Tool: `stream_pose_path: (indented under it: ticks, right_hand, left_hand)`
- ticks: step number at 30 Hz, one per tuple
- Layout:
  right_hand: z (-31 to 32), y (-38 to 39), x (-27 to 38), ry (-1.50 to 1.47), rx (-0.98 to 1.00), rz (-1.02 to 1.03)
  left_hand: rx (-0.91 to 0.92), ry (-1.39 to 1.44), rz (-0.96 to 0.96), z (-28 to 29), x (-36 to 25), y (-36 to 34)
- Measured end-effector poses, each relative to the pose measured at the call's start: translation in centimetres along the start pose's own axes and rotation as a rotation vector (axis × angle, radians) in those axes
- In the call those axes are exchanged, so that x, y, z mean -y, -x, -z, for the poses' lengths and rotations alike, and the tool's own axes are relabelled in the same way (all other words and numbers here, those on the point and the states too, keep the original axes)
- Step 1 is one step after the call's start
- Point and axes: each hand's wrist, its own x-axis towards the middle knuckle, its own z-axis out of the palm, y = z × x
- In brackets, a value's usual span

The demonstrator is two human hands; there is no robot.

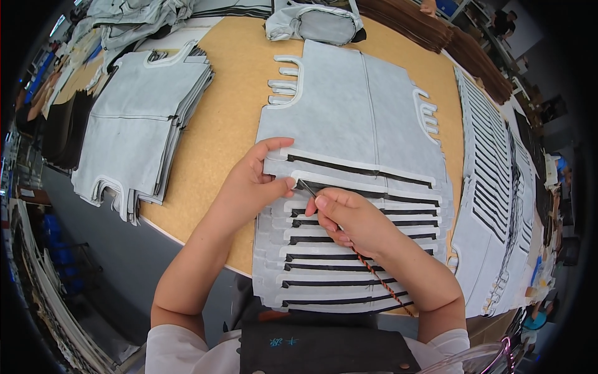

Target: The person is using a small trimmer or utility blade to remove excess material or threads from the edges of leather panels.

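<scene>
In front of me a stack of grey fabric panels (pixel 333 93) lies on the table, the near ones overlapped in steps so their white-bordered black strips (pixel 367 258) show in rows. My left hand (pixel 249 181) is closed at the left edge of an upper panel, thumb and finger pinching the white end of a strip. A thin dark pointed tool (pixel 306 186) sits in my right hand (pixel 350 219), its tip at that same strip end beside my left thumb. Whether it is tweezers or a pick I cannot tell. An orange-and-black braided cord (pixel 375 272) trails from under my right hand toward me.
On the left stands a pile of grey cut panels (pixel 134 134), with dark brown pieces (pixel 66 134) beside it. Slotted panels (pixel 489 162) lie along the right. Brown material (pixel 405 25) and a grey sewn piece (pixel 314 26) are at the far edge. Other people work beyond.
</scene>
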Motion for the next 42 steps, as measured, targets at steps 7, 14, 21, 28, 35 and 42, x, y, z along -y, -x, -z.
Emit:
stream_pose_path:
  ticks: [7,14,21,28,35,42]
  right_hand:
    - [-0.24,-0.02,-0.31,-0.007,-0.024,0.019]
    - [-0.41,0.07,-0.47,0.016,-0.045,0.036]
    - [-0.4,-0.17,-0.46,-0.004,-0.044,0.04]
    - [-0.35,-0.25,-0.51,-0.018,-0.037,0.041]
    - [-0.33,-0.25,-0.65,-0.032,-0.041,0.031]
    - [-0.26,-0.45,-0.74,-0.019,-0.035,0.032]
  left_hand:
    - [-0.006,-0.015,0.008,-0.07,-0.22,0.09]
    - [0.002,0.003,0.004,0.02,-0.05,0.04]
    - [0.001,-0.002,0.002,0.03,0.08,-0.08]
    - [0.004,-0.006,-0.006,0.06,0.14,-0.08]
    - [0.005,0.001,0.001,0.02,0.19,-0.02]
    - [-0.003,-0.004,0.005,0.07,0.14,-0.06]
